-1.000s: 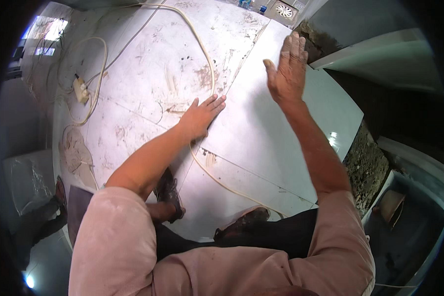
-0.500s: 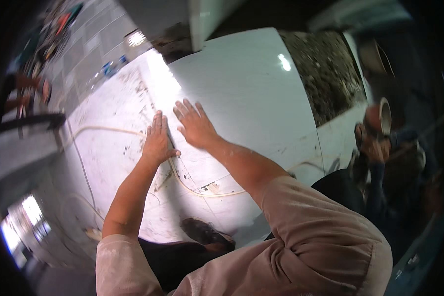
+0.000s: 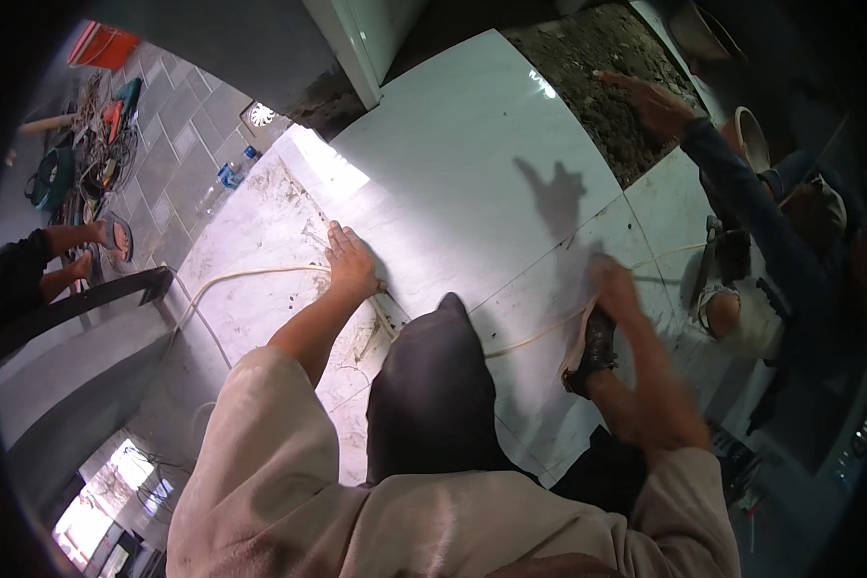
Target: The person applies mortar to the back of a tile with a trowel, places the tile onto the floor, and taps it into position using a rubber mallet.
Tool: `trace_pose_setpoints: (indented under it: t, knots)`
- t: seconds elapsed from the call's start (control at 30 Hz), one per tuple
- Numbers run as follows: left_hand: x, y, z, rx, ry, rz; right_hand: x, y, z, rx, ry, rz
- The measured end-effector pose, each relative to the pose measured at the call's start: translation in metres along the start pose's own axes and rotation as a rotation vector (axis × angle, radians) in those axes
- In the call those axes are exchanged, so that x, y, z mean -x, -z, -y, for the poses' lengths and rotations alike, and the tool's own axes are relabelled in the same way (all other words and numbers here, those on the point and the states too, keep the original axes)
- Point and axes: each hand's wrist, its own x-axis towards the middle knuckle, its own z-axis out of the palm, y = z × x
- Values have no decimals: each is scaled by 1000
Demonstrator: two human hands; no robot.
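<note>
My left hand (image 3: 353, 262) lies with fingers stretched on the white floor tiles, over the joint at the left edge of a large glossy tile (image 3: 462, 144). It holds nothing that I can see. A thin cream hose (image 3: 250, 273) runs beneath or beside that wrist and on past my knee. My right hand (image 3: 613, 284) is low on the right, just above my dark shoe (image 3: 593, 349); motion smears its fingers, so their grip is unclear. The hand's dark shadow falls across the large tile.
A co-worker's hand (image 3: 650, 108) reaches over bare soil (image 3: 592, 58) at the far right. Another person's sandalled feet (image 3: 111, 239) are at the left. Plastic bottles (image 3: 231, 176), tangled tools and cables (image 3: 96, 144) and an orange bucket (image 3: 104, 46) lie farther left. A grey wall corner (image 3: 250, 48) juts in.
My right hand has left the large tile and swung back toward my right foot. My left hand stays on the joint. The co-worker's arm now stretches over the soil. My view has shifted.
</note>
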Motion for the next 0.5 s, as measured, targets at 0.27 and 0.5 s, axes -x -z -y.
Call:
trace_pose_setpoints:
  t: [0.27,0.5]
  knots:
    - [-6,9,-28,-169,21,24,284,240,-83,-4,-505,-427]
    - [-19,-7,-13,-316,83,174,576,188,28,353,-1014,-553]
